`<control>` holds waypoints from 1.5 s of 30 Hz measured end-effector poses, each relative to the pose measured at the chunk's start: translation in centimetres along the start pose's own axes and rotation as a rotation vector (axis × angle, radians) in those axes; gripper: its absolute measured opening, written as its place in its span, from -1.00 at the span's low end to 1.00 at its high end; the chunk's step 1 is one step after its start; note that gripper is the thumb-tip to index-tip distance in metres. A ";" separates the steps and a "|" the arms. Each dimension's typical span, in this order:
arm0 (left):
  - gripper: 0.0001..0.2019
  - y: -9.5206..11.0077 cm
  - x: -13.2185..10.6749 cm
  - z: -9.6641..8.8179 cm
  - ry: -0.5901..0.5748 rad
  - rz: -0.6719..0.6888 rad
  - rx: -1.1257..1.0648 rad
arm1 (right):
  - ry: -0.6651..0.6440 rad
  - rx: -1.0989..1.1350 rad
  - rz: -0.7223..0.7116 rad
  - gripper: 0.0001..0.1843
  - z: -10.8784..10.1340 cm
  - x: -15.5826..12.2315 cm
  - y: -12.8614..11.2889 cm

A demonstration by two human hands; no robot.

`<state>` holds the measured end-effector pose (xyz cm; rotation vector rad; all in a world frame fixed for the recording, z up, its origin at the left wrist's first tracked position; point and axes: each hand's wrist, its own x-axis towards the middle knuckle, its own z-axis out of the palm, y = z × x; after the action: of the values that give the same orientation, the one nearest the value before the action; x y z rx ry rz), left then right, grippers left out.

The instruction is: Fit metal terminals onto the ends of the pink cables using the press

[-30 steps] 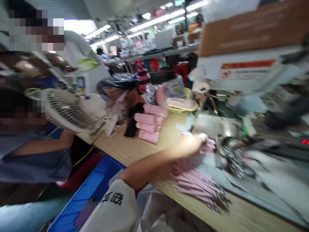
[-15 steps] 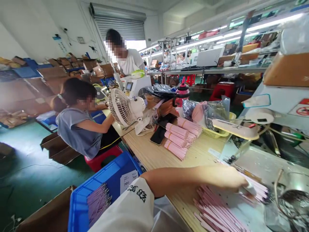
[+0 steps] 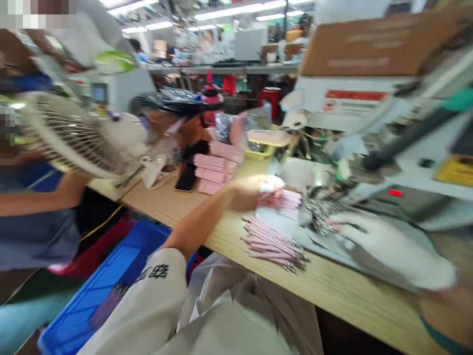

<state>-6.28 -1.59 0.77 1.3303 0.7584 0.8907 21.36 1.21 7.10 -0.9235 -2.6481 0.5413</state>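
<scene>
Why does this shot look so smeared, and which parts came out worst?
In the head view, motion blur softens the whole frame: the right hand is worst, a pale smear, and the left hand is blurred too. The wide lens stretches the fan near the left edge, and the ceiling lights glare white.

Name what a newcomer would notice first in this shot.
A white caged desk fan fills the left edge, and a bright blue plastic crate sits low on the left beside the bench. On the light wooden workbench, a loose pile of pink dark-tipped strips lies just beyond the left hand, with banded pink bundles stacked farther along.
</scene>
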 end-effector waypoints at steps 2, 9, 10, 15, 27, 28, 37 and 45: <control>-0.63 -0.2 0.8 -0.7 -0.035 -0.012 0.140 | -0.188 0.090 0.065 -0.79 0.7 -3.0 0.2; -0.59 0.5 1.6 -0.5 -0.060 -0.062 0.350 | -0.111 0.083 -0.098 -0.78 8.8 0.2 -3.5; -0.59 0.7 1.5 -0.4 -0.054 -0.054 0.346 | -0.137 0.019 -0.056 -0.79 9.3 0.9 -3.8; -0.64 3.0 -1.1 -1.1 -0.029 -0.033 0.360 | -0.251 -0.183 0.035 -0.73 9.5 2.3 -4.4; -0.64 4.7 -5.9 2.9 0.237 -0.156 0.435 | -0.066 -0.112 0.059 -0.71 8.3 -0.4 -5.2; -0.64 4.6 -5.1 3.2 0.205 -0.166 0.461 | -0.036 -0.074 0.058 -0.73 7.9 -1.4 -4.9; -0.69 2.7 1.2 3.5 0.034 -0.200 0.505 | 0.150 0.534 0.370 -0.85 3.3 -5.3 2.8; -0.76 1.1 3.6 4.2 0.052 -0.283 0.385 | 0.110 1.242 0.550 -0.84 4.3 -0.6 4.5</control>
<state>-1.06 -0.41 2.42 1.4889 1.1695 0.5715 22.53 3.00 1.19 -1.0911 -1.3765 1.8443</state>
